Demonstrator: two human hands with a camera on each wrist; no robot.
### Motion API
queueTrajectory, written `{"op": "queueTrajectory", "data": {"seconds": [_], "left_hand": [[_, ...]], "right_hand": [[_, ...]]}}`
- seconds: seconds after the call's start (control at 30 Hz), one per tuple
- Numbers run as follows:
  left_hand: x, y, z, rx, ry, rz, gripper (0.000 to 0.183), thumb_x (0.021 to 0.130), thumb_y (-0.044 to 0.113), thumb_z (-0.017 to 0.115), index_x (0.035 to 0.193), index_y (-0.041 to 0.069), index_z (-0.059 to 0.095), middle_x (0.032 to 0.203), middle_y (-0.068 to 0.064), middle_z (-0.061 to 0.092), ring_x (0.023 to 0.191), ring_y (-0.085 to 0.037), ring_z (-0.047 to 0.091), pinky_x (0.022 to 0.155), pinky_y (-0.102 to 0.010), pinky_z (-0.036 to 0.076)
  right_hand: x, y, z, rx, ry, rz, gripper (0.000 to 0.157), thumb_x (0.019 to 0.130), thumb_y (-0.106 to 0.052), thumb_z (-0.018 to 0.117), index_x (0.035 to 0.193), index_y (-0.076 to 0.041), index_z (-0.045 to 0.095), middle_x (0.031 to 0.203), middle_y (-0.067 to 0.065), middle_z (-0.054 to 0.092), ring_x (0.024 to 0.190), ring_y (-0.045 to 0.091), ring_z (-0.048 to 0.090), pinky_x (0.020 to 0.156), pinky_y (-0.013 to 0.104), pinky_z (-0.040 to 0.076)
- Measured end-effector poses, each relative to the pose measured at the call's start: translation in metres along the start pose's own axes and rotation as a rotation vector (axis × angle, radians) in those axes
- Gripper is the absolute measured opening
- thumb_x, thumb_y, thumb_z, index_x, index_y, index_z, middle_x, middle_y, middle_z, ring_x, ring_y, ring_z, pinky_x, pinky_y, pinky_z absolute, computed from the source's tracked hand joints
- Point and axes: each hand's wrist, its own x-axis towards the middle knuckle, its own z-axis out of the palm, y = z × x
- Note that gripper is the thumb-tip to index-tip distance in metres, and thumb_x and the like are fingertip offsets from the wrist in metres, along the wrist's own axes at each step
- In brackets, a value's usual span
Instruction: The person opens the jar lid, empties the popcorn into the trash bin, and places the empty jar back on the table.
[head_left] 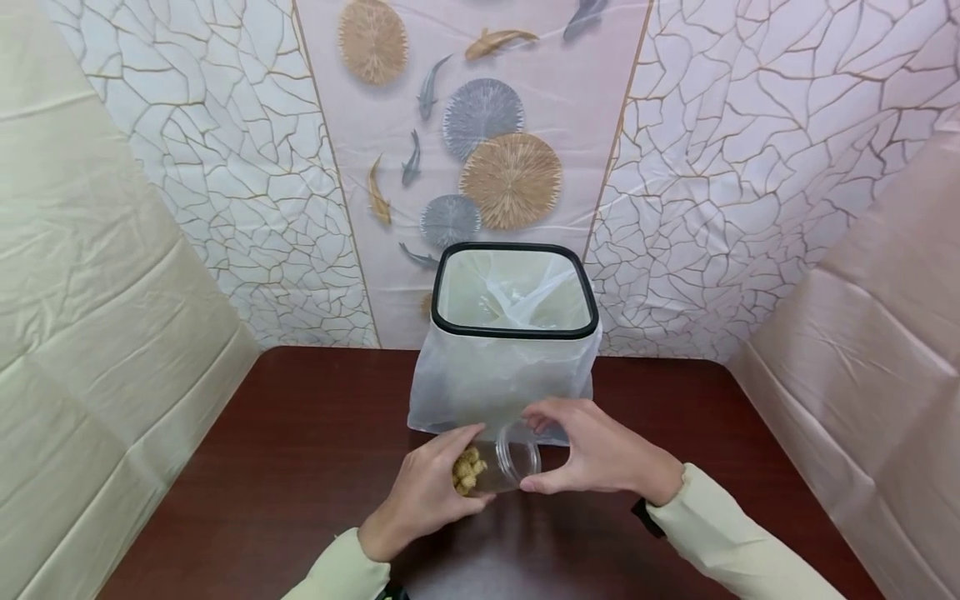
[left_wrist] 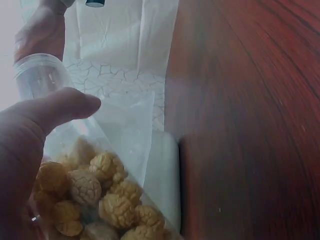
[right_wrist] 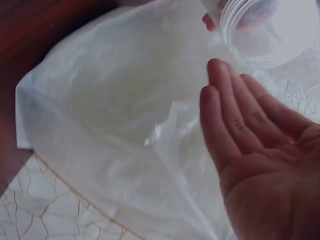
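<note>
A clear jar [head_left: 491, 462] lies tilted on its side above the table, its round mouth uncovered and facing right. My left hand [head_left: 426, 483] grips it near the base, thumb along one side and fingers on the other. Tan, wrinkled, walnut-like pieces [left_wrist: 117, 207] are gathered at the base end. My right hand [head_left: 592, 450] is at the mouth, thumb close to the lower rim and fingers above it. In the right wrist view those fingers [right_wrist: 232, 115] are extended, apart from the jar mouth [right_wrist: 270, 35], with nothing in the palm.
Just beyond the hands stands a bin with a black rim [head_left: 517, 333], lined with a translucent white bag [head_left: 502, 383] that hangs down its outside. The dark red-brown table [head_left: 300, 450] is bounded by a patterned backdrop [head_left: 247, 167] and beige cloth sides [head_left: 90, 333].
</note>
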Motion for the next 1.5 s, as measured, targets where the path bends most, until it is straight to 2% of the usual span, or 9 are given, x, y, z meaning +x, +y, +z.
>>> {"op": "queueTrajectory", "data": {"seconds": [0.13, 0.27, 0.5, 0.83, 1.1, 1.2, 1.3, 1.4, 1.5], "left_hand": [[-0.004, -0.005, -0.002, 0.093, 0.044, 0.047, 0.092, 0.059, 0.037, 0.101, 0.139, 0.009, 0.066, 0.13, -0.003, 0.075, 0.117, -0.018, 0.074, 0.089, -0.034, 0.064], [-0.006, -0.009, -0.003, 0.145, 0.097, 0.105, 0.093, 0.056, 0.034, 0.102, 0.137, 0.007, 0.066, 0.128, -0.004, 0.075, 0.115, -0.02, 0.074, 0.091, -0.034, 0.063], [-0.007, -0.011, -0.002, 0.177, 0.134, 0.15, 0.092, 0.056, 0.033, 0.102, 0.137, 0.007, 0.066, 0.128, -0.006, 0.075, 0.114, -0.022, 0.074, 0.093, -0.035, 0.063], [-0.011, -0.011, 0.001, 0.188, 0.12, 0.178, 0.087, 0.053, 0.032, 0.1, 0.13, 0.006, 0.069, 0.12, -0.004, 0.077, 0.109, -0.019, 0.075, 0.094, -0.035, 0.062], [-0.012, -0.009, 0.001, 0.182, 0.131, 0.173, 0.084, 0.053, 0.029, 0.101, 0.128, 0.007, 0.07, 0.118, -0.004, 0.077, 0.107, -0.019, 0.076, 0.094, -0.035, 0.062], [-0.014, -0.008, 0.0, 0.163, 0.099, 0.144, 0.084, 0.053, 0.031, 0.1, 0.128, 0.009, 0.07, 0.119, -0.003, 0.078, 0.107, -0.017, 0.076, 0.09, -0.033, 0.063], [-0.018, -0.008, -0.002, 0.12, 0.032, 0.091, 0.085, 0.053, 0.034, 0.101, 0.129, 0.01, 0.071, 0.12, -0.003, 0.078, 0.105, -0.016, 0.077, 0.082, -0.032, 0.064], [-0.022, -0.008, -0.003, 0.085, -0.017, 0.042, 0.087, 0.053, 0.036, 0.101, 0.13, 0.008, 0.071, 0.122, -0.004, 0.078, 0.103, -0.016, 0.077, 0.077, -0.033, 0.064], [-0.024, -0.009, -0.004, 0.079, -0.015, 0.024, 0.088, 0.052, 0.035, 0.101, 0.13, 0.007, 0.071, 0.122, -0.005, 0.078, 0.102, -0.015, 0.077, 0.076, -0.034, 0.064]], "right_hand": [[0.002, -0.001, 0.01, 0.036, 0.002, 0.056, 0.074, 0.078, -0.057, 0.088, 0.126, -0.004, 0.068, 0.113, 0.0, 0.075, 0.101, 0.014, 0.073, 0.092, 0.038, 0.062], [0.005, -0.002, 0.019, 0.071, 0.009, 0.088, 0.071, 0.078, -0.054, 0.089, 0.123, -0.003, 0.069, 0.107, 0.001, 0.075, 0.097, 0.014, 0.073, 0.089, 0.038, 0.063], [0.005, -0.001, 0.032, 0.113, 0.028, 0.091, 0.058, 0.077, -0.047, 0.091, 0.116, -0.009, 0.07, 0.095, -0.004, 0.075, 0.087, 0.007, 0.072, 0.082, 0.028, 0.062], [0.0, 0.001, 0.039, 0.108, 0.052, 0.032, 0.057, 0.076, -0.043, 0.092, 0.113, -0.007, 0.07, 0.093, -0.002, 0.075, 0.085, 0.008, 0.072, 0.08, 0.033, 0.063], [-0.003, 0.004, 0.046, 0.024, 0.137, -0.094, 0.047, 0.07, -0.04, 0.094, 0.102, -0.015, 0.07, 0.084, -0.007, 0.069, 0.078, -0.002, 0.061, 0.074, 0.014, 0.053], [-0.002, 0.002, 0.047, -0.053, 0.147, -0.158, 0.053, 0.066, -0.038, 0.095, 0.106, -0.015, 0.07, 0.091, -0.007, 0.069, 0.083, 0.0, 0.062, 0.077, 0.014, 0.054], [-0.003, -0.001, 0.047, -0.156, 0.131, -0.221, 0.068, 0.062, -0.036, 0.096, 0.12, -0.012, 0.069, 0.109, -0.005, 0.069, 0.097, 0.006, 0.066, 0.085, 0.019, 0.058], [-0.005, -0.004, 0.046, -0.227, 0.102, -0.268, 0.08, 0.064, -0.032, 0.097, 0.133, -0.008, 0.065, 0.125, -0.002, 0.067, 0.11, 0.011, 0.066, 0.093, 0.027, 0.06], [-0.008, -0.004, 0.043, -0.241, 0.063, -0.265, 0.088, 0.068, -0.032, 0.099, 0.143, -0.008, 0.059, 0.135, 0.001, 0.064, 0.12, 0.014, 0.065, 0.098, 0.031, 0.06]]}}
